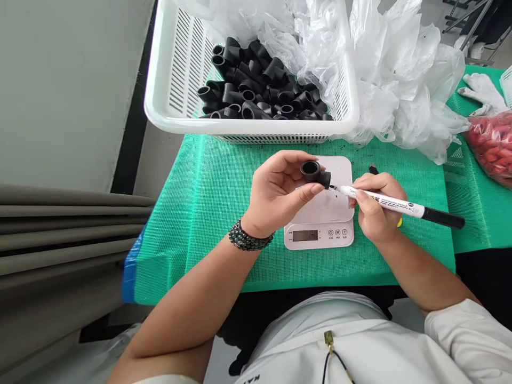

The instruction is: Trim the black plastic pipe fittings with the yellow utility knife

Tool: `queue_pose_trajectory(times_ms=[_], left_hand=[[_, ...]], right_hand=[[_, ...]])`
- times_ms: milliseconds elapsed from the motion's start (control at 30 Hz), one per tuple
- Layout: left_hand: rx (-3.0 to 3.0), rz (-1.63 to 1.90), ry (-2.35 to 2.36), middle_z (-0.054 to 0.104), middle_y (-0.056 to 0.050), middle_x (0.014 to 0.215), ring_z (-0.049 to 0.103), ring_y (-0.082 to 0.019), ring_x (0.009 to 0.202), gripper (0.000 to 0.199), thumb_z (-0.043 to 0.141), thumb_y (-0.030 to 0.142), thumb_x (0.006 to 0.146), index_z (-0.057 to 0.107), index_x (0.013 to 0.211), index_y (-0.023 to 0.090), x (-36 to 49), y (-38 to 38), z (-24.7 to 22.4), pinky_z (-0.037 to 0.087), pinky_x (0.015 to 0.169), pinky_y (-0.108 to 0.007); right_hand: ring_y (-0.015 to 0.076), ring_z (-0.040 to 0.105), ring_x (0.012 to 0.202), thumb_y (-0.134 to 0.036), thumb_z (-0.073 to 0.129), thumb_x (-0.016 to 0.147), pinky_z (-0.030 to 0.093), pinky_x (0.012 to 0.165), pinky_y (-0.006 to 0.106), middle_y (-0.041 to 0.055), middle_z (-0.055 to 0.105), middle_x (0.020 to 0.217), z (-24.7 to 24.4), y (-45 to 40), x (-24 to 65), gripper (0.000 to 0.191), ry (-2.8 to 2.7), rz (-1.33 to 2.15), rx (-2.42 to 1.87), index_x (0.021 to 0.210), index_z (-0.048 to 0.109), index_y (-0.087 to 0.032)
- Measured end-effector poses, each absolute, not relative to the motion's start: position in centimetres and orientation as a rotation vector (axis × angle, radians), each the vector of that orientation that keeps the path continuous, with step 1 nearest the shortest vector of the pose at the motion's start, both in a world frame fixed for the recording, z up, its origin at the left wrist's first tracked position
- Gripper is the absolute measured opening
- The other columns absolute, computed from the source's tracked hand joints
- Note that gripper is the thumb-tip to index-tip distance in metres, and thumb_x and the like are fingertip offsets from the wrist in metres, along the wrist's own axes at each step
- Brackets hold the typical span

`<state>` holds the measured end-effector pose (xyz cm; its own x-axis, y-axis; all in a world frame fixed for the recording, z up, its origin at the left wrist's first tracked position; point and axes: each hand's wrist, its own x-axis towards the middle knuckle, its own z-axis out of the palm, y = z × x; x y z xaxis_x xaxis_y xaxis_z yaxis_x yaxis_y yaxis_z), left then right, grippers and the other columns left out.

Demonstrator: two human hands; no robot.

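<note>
My left hand (276, 189) is closed around a black pipe tee (311, 172), one round opening turned up and a short branch pointing right. In my right hand (378, 205) is a white whiteboard marker (400, 205), its black cap pushed onto the back end. The marker's tip is at the branch's end; whether it touches cannot be made out. Both hands are above a white digital scale (319, 234) with a small display and several buttons. Dark specks dot its plate, which my left hand and the tee partly cover.
Behind the scale, a white plastic basket (252, 126) holds many black pipe fittings (256, 80) and crumpled clear bags. More plastic bags (400, 80) lie to its right. Farther right are a white glove (484, 90) and a bag of red parts (494, 144). Green mesh (216, 213) covers the table.
</note>
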<state>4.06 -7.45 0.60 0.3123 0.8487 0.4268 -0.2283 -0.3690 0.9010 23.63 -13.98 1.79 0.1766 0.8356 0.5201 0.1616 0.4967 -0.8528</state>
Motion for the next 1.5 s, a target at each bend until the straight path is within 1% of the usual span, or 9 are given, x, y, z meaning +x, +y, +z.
queue_pose_trajectory(times_ms=[200, 367, 567, 767, 933, 1100, 1233, 1333, 1500], left_hand=[[1.514, 1.281, 0.566, 0.081, -0.008, 0.11, 0.083, -0.021, 0.104, 0.042, 0.088, 0.047, 0.093, 0.068, 0.119, 0.022, 4.04, -7.4, 0.58, 0.074, 0.085, -0.031], [1.515, 1.259, 0.574, 0.081, -0.009, 0.11, 0.083, -0.021, 0.104, 0.044, 0.088, 0.05, 0.092, 0.068, 0.119, 0.022, 4.05, -7.5, 0.45, 0.074, 0.086, -0.031], [1.425, 1.279, 0.514, 0.082, -0.008, 0.107, 0.083, -0.021, 0.102, 0.04, 0.094, 0.04, 0.088, 0.071, 0.114, 0.02, 4.32, -7.64, 0.9, 0.073, 0.085, -0.029], [1.367, 1.279, 0.477, 0.082, -0.008, 0.105, 0.083, -0.021, 0.101, 0.039, 0.097, 0.036, 0.085, 0.073, 0.111, 0.019, 4.54, -7.58, 0.92, 0.073, 0.085, -0.028], [1.385, 1.265, 0.474, 0.082, -0.008, 0.105, 0.083, -0.02, 0.099, 0.037, 0.095, 0.037, 0.087, 0.072, 0.111, 0.02, 4.65, -7.59, 0.74, 0.073, 0.084, -0.028], [1.392, 1.292, 0.483, 0.082, -0.008, 0.105, 0.083, -0.019, 0.099, 0.034, 0.093, 0.036, 0.089, 0.072, 0.112, 0.021, 4.67, -7.65, 0.81, 0.073, 0.085, -0.028], [1.382, 1.29, 0.547, 0.081, -0.008, 0.103, 0.083, -0.021, 0.099, 0.039, 0.095, 0.042, 0.087, 0.072, 0.11, 0.021, 4.56, -7.66, 1.04, 0.073, 0.084, -0.03], [1.374, 1.287, 0.576, 0.081, -0.008, 0.103, 0.083, -0.021, 0.098, 0.043, 0.096, 0.045, 0.084, 0.071, 0.109, 0.021, 4.54, -7.66, 1.18, 0.074, 0.083, -0.032], [1.366, 1.291, 0.56, 0.081, -0.007, 0.103, 0.083, -0.021, 0.099, 0.041, 0.096, 0.043, 0.085, 0.071, 0.109, 0.021, 4.57, -7.62, 1.21, 0.074, 0.084, -0.032]], right_hand=[[0.0155, 0.062, 0.056, -0.032, 0.073, 0.098, 0.048, 0.051, 0.033, -0.0013, 0.071, 0.076, 1.67, -14.01, 23.57, 0.005, -1.335, 0.582, -0.902, 0.099, 0.073, -0.027], [0.0154, 0.063, 0.055, -0.031, 0.073, 0.099, 0.05, 0.051, 0.032, -0.0032, 0.068, 0.071, 1.79, -13.99, 23.48, 0.004, -1.347, 0.629, -0.908, 0.101, 0.073, -0.027], [0.0141, 0.066, 0.056, -0.029, 0.073, 0.1, 0.051, 0.052, 0.029, -0.003, 0.071, 0.07, 1.56, -13.75, 23.66, 0.005, -1.292, 0.691, -0.888, 0.101, 0.076, -0.025], [0.0153, 0.066, 0.055, -0.034, 0.073, 0.1, 0.054, 0.051, 0.03, -0.0037, 0.071, 0.069, 1.62, -13.66, 23.49, 0.009, -1.25, 0.684, -0.927, 0.099, 0.073, -0.026], [0.015, 0.068, 0.058, -0.034, 0.074, 0.101, 0.055, 0.05, 0.029, -0.0031, 0.072, 0.074, 1.8, -13.95, 23.31, 0.007, -1.245, 0.719, -0.879, 0.102, 0.073, -0.027], [0.0158, 0.069, 0.057, -0.035, 0.073, 0.101, 0.055, 0.05, 0.03, -0.0027, 0.072, 0.074, 1.87, -14.08, 23.43, 0.009, -1.262, 0.762, -0.869, 0.101, 0.074, -0.026], [0.0156, 0.07, 0.057, -0.034, 0.074, 0.098, 0.057, 0.052, 0.031, -0.0023, 0.074, 0.076, 1.78, -13.86, 23.75, 0.009, -1.263, 0.766, -0.847, 0.098, 0.075, -0.025], [0.0163, 0.069, 0.056, -0.038, 0.074, 0.098, 0.056, 0.051, 0.032, -0.0023, 0.073, 0.072, 1.78, -13.76, 23.85, 0.013, -1.283, 0.744, -0.89, 0.096, 0.073, -0.025], [0.0159, 0.068, 0.056, -0.038, 0.073, 0.098, 0.055, 0.051, 0.032, -0.0022, 0.073, 0.074, 1.91, -13.79, 23.73, 0.012, -1.278, 0.703, -0.915, 0.096, 0.072, -0.026]])
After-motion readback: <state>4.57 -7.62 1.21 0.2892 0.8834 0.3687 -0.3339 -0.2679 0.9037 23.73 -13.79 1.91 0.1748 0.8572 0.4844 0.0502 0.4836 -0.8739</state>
